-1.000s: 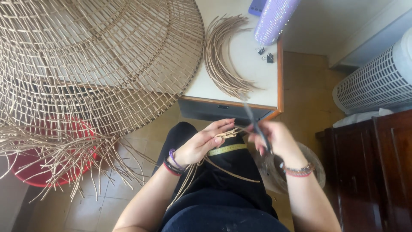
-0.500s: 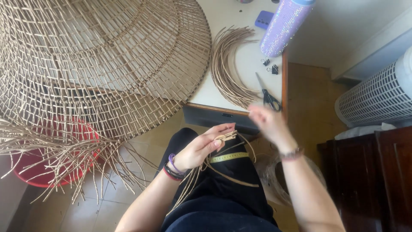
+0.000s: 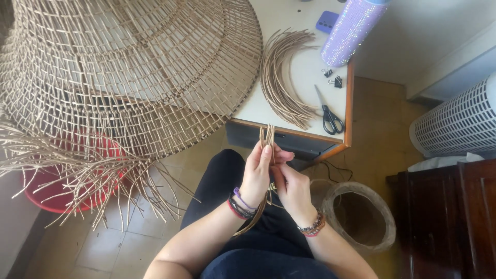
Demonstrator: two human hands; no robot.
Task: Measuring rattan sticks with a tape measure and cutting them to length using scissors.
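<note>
over the lap, both hands now meet on a small bundle of rattan strands (image 3: 267,137): left hand (image 3: 257,173) closed around them, tips pointing up; right hand (image 3: 292,187) back from the table, pinching the strands lower down. scissors (image 3: 329,115) now lie released on the white table (image 3: 310,67) beside the curved reed pile (image 3: 281,77). big woven lampshade (image 3: 129,72) unchanged at left.

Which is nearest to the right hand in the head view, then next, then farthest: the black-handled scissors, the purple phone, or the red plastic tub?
From the right hand:
1. Black-handled scissors, up and to the right on the white table, near its edge.
2. Purple phone, farther up the table, beside the glittery purple cylinder.
3. Red plastic tub, far left on the floor, partly hidden under the woven rattan frame.
</note>
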